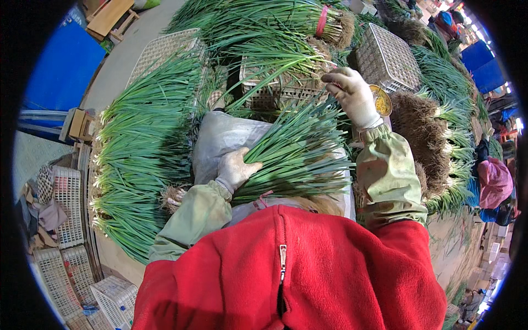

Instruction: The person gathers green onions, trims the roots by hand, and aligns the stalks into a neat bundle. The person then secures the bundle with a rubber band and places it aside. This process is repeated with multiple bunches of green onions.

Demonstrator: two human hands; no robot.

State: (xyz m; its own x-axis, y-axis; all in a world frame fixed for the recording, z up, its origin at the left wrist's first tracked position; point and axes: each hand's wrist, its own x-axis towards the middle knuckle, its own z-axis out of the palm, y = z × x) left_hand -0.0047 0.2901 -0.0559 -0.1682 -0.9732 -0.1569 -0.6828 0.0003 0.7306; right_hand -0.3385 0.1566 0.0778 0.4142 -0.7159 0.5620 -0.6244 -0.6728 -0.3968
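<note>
My left hand (pixel 237 169), in a soiled white glove, grips a bunch of long-leaved green garlic or onion plants (pixel 297 156) across my lap. Its leaves fan out to the right over a pale plastic sheet (pixel 222 132), and a root cluster (pixel 172 198) shows left of my forearm. My right hand (pixel 350 95), also gloved, is raised beside the stem ends of loose plants (pixel 307 60) lying on a plastic crate (pixel 284 88). Its fingers are bent close together; whether they pinch a stalk is unclear. Just right of that wrist sits a round bowl (pixel 383 100) of thin yellow bands.
Rows of the same plants (pixel 140 165) lie to my left, bulbs outward. Rooted bundles (pixel 420 140) are stacked at my right, near an upturned crate (pixel 387 57). A pink-tied bundle (pixel 321 20) lies ahead. More crates (pixel 68 206) stand far left; a person (pixel 495 181) sits far right.
</note>
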